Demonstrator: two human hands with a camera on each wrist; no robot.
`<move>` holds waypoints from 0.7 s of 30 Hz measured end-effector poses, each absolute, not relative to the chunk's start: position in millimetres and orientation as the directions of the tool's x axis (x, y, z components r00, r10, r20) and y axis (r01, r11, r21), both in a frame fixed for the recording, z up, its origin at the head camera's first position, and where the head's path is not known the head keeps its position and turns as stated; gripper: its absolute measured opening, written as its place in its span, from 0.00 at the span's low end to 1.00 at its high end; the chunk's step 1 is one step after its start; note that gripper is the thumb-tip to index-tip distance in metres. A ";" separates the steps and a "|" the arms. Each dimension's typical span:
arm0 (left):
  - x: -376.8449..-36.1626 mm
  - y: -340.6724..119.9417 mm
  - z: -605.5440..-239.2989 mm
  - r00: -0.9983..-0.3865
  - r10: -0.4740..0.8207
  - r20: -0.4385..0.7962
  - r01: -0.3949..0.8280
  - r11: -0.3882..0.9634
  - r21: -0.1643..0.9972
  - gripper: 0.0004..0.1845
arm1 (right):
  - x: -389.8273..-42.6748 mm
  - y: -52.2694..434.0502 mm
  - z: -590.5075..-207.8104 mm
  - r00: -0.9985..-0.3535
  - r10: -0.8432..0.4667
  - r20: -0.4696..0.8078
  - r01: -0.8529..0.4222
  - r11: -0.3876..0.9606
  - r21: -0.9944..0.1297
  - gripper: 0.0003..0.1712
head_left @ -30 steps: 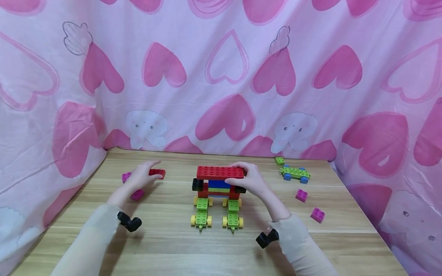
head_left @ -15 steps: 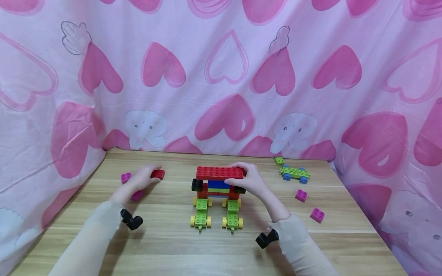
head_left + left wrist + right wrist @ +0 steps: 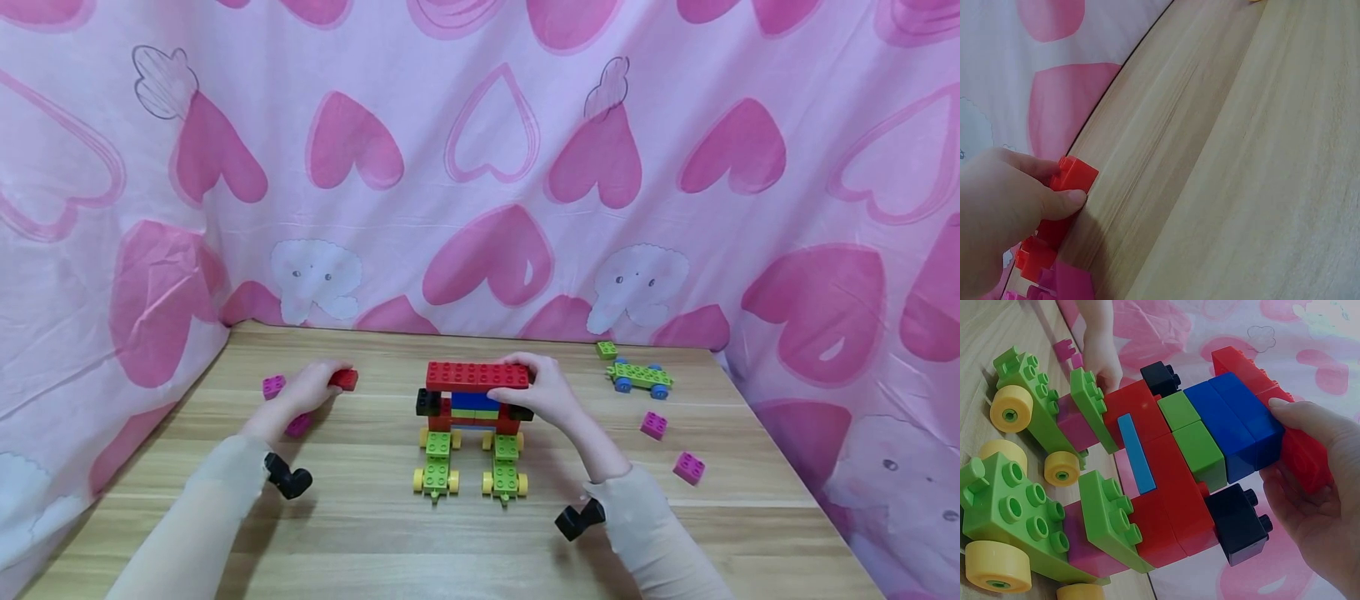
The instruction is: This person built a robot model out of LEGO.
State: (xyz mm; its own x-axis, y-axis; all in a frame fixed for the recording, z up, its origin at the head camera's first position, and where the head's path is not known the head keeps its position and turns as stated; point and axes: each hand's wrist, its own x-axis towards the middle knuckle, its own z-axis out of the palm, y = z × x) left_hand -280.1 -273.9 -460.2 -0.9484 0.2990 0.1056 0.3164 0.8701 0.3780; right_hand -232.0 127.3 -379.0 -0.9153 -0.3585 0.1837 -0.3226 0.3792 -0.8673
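Since a second ago the left hand (image 3: pixel 311 390) has curled tighter round the small red brick (image 3: pixel 344 379), which now shows shorter beyond its grip, low on the worktop (image 3: pixel 375 533) left of the build. The right hand (image 3: pixel 542 392) has not moved; its grip pinches the long red top plate (image 3: pixel 468 376) of the brick build (image 3: pixel 471 408): red, blue, green and black bricks standing on two green yellow-wheeled chassis (image 3: pixel 437 472).

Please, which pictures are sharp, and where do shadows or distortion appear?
Head view: evenly lit and sharp, soft shadows under both arms on the table. Left wrist view: the left hand looks blurred, the table edge curves. Right wrist view: the brick model is sharp.
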 end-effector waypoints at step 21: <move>-272.5 -219.7 -404.6 -0.911 0.283 0.299 0.397 0.798 0.454 0.24 | -231.8 126.3 -376.7 -0.907 -0.370 0.200 -0.346 0.387 -0.855 0.23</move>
